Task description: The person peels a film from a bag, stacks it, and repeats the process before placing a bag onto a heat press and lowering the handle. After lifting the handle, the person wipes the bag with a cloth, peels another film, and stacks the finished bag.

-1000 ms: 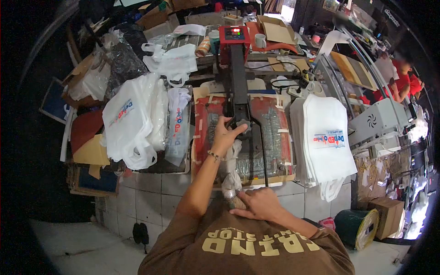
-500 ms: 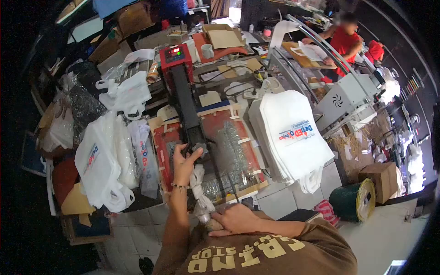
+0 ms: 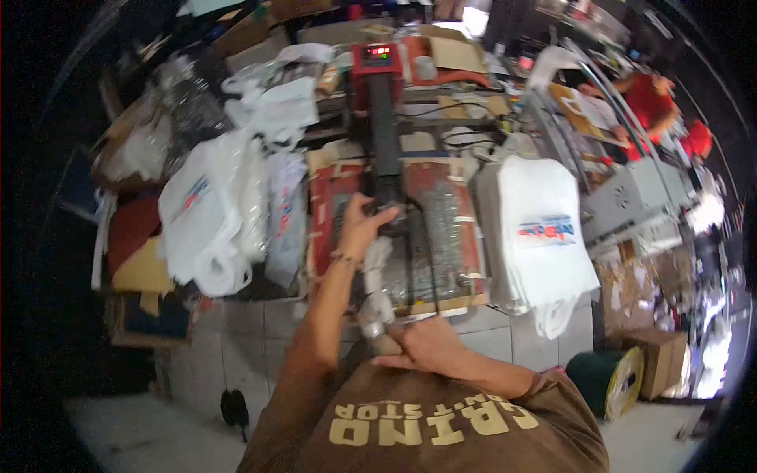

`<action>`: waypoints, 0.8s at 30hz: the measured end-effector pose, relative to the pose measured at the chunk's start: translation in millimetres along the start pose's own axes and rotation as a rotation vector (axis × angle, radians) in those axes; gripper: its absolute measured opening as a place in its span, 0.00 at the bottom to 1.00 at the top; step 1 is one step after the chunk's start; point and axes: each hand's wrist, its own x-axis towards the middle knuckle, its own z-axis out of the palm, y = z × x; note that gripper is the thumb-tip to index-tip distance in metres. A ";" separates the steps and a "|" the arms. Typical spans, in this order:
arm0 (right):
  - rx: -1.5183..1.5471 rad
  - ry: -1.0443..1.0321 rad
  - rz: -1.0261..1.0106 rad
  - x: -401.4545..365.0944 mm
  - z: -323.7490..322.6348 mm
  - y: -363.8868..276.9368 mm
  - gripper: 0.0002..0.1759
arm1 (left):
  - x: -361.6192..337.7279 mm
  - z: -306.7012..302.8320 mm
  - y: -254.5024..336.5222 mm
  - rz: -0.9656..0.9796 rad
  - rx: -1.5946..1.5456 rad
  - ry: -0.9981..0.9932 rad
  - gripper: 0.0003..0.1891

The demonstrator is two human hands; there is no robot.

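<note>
My left hand point(image 3: 362, 226) grips the black handle of the heat press point(image 3: 384, 142), which has a red control box with lit digits at its far end. The press plate point(image 3: 441, 229) lies closed, wrapped in shiny film and tape. My right hand point(image 3: 418, 344) rests against my chest, pinching the lower end of a white cloth strip point(image 3: 375, 284) that hangs from the handle. A stack of white printed bags point(image 3: 540, 236) lies to the right of the press. More white printed bags point(image 3: 206, 209) are heaped on the left.
Cardboard sheets, cups and cables crowd the back of the bench. A person in red point(image 3: 650, 102) works at a table on the far right. A green roll point(image 3: 607, 382) and a cardboard box point(image 3: 654, 363) stand on the floor at right.
The view has swung back and blurred. My left hand stays on the press handle and my right hand stays at my chest on the cloth strip.
</note>
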 end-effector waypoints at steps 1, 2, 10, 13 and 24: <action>-0.003 -0.042 0.033 2.0 -2.8 -3.4 0.39 | -1.9 -0.9 7.2 -0.015 0.109 0.011 0.25; -0.001 -0.059 0.003 3.5 -21.3 -15.5 0.39 | -2.1 -1.1 16.1 -0.033 0.212 0.012 0.25; -0.119 -0.107 0.068 2.8 -107.3 -60.3 0.40 | -11.3 -3.8 60.2 0.003 0.354 -0.026 0.31; -0.129 -0.028 -0.003 4.4 -134.8 -69.4 0.38 | -25.4 -26.0 77.9 0.048 0.263 -0.113 0.28; -0.752 1.253 -0.392 118.4 -384.7 -39.8 0.28 | -34.5 -238.9 -9.0 0.126 -0.056 0.421 0.15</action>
